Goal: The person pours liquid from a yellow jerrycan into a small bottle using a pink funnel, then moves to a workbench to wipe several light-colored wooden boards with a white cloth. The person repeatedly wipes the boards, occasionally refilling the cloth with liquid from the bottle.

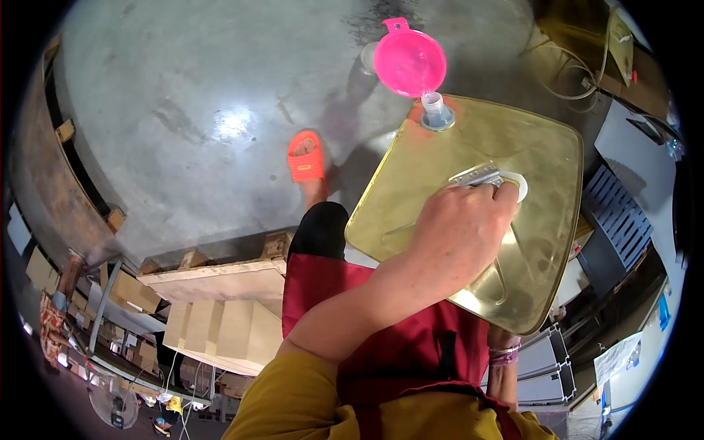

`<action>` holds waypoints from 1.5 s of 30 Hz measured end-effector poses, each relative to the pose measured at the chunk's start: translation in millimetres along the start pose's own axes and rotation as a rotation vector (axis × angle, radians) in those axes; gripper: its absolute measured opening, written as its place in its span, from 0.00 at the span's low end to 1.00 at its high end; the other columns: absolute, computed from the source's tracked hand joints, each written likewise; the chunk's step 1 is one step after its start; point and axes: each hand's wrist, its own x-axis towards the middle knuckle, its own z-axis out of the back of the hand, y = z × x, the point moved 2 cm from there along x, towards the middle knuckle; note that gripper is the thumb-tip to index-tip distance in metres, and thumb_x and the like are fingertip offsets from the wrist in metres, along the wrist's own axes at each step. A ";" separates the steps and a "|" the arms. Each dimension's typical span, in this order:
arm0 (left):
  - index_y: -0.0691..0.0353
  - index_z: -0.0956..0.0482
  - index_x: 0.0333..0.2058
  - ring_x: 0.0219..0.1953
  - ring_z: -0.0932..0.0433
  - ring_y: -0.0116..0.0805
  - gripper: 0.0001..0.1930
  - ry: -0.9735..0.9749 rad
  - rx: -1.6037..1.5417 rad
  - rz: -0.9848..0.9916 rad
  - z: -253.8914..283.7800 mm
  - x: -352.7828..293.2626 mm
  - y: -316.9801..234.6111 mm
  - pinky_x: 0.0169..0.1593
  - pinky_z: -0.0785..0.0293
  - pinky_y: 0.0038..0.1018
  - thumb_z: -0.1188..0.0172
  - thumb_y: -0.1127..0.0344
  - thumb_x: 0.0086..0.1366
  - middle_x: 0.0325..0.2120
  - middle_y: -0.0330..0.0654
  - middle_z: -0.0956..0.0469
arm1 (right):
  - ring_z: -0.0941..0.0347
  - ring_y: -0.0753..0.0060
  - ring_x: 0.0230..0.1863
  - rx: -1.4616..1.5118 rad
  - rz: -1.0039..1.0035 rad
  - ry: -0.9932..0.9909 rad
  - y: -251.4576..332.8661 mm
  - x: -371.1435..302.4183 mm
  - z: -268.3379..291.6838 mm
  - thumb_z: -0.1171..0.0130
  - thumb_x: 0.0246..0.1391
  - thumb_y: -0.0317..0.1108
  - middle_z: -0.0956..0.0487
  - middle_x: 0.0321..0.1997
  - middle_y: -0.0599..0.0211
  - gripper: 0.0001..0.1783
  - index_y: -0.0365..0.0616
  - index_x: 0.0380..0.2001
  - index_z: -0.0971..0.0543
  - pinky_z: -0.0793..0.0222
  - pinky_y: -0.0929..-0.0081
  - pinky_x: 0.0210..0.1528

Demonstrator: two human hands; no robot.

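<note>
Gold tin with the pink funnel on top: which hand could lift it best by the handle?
Left, probably. The left hand lies on the metal handle atop the gold tin, fingers curled over it. The right hand is hidden under the tin; only its wrist shows.

The left hand (462, 227) hides part of the tin's handle (480, 175); the right hand stays hidden under the tin (535, 242)

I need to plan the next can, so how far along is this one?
Done: the pink funnel already sits in the spout of the gold metal can. In hand: the left hand grips the can's metal handle on top. The right hand is mostly hidden under the can, only its wrist shows. Left: no liquid is seen in the funnel, so filling looks undone.
</note>
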 end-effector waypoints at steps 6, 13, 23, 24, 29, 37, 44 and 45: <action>0.63 0.31 0.28 0.20 0.26 0.44 0.07 0.020 0.011 -0.014 -2.5 -0.9 0.2 0.23 0.30 0.34 0.43 0.69 0.59 0.18 0.45 0.28 | 0.35 0.59 0.55 0.243 -0.083 -0.079 -8.1 -5.5 8.2 0.51 0.61 0.32 0.32 0.57 0.58 0.22 0.40 0.58 0.37 0.35 0.67 0.55; 0.63 0.31 0.28 0.20 0.26 0.45 0.07 0.005 -0.001 -0.021 1.2 -0.6 -0.9 0.23 0.30 0.35 0.43 0.68 0.59 0.18 0.46 0.28 | 0.31 0.56 0.52 -0.616 0.224 -0.037 -3.9 -3.6 8.8 0.53 0.59 0.33 0.28 0.54 0.56 0.20 0.39 0.54 0.31 0.34 0.65 0.53; 0.63 0.32 0.28 0.20 0.26 0.45 0.07 0.016 0.005 -0.011 -0.3 -1.6 1.9 0.23 0.30 0.35 0.43 0.69 0.59 0.18 0.46 0.28 | 0.30 0.57 0.52 0.455 -0.233 -0.133 -16.3 -0.5 9.8 0.59 0.62 0.43 0.28 0.55 0.58 0.23 0.41 0.55 0.32 0.33 0.63 0.54; 0.63 0.32 0.28 0.20 0.26 0.45 0.07 0.016 0.003 -0.013 -0.8 -1.9 2.2 0.23 0.30 0.35 0.43 0.69 0.59 0.18 0.46 0.28 | 0.30 0.57 0.51 0.475 -0.223 -0.147 -11.2 -2.2 4.5 0.55 0.61 0.38 0.27 0.53 0.57 0.20 0.40 0.53 0.30 0.33 0.64 0.52; 0.63 0.32 0.28 0.21 0.26 0.45 0.07 0.019 -0.004 -0.016 -0.9 -1.8 1.9 0.23 0.30 0.35 0.43 0.68 0.59 0.19 0.46 0.28 | 0.29 0.53 0.49 0.528 -0.190 -0.198 0.3 -6.9 -13.0 0.52 0.60 0.32 0.25 0.49 0.55 0.16 0.39 0.50 0.28 0.32 0.65 0.49; 0.62 0.32 0.28 0.21 0.26 0.45 0.07 0.011 -0.002 -0.021 -2.2 -0.4 2.4 0.23 0.30 0.35 0.43 0.68 0.59 0.18 0.45 0.28 | 0.30 0.54 0.50 0.408 -0.187 -0.176 1.3 -2.8 -8.5 0.52 0.60 0.33 0.26 0.50 0.56 0.17 0.40 0.51 0.29 0.32 0.65 0.50; 0.62 0.32 0.28 0.20 0.26 0.44 0.07 0.001 -0.003 -0.025 -1.9 -0.2 4.0 0.23 0.30 0.35 0.44 0.67 0.59 0.18 0.45 0.28 | 0.30 0.55 0.51 0.344 -0.187 -0.147 2.4 0.4 -7.0 0.52 0.60 0.34 0.26 0.51 0.56 0.18 0.40 0.52 0.30 0.33 0.64 0.51; 0.63 0.32 0.28 0.20 0.26 0.44 0.07 0.006 0.000 -0.015 -2.3 -0.1 4.3 0.23 0.30 0.35 0.44 0.67 0.59 0.18 0.45 0.28 | 0.30 0.55 0.51 0.334 -0.188 -0.142 3.0 0.3 -5.4 0.52 0.61 0.34 0.26 0.51 0.56 0.18 0.40 0.52 0.30 0.33 0.64 0.51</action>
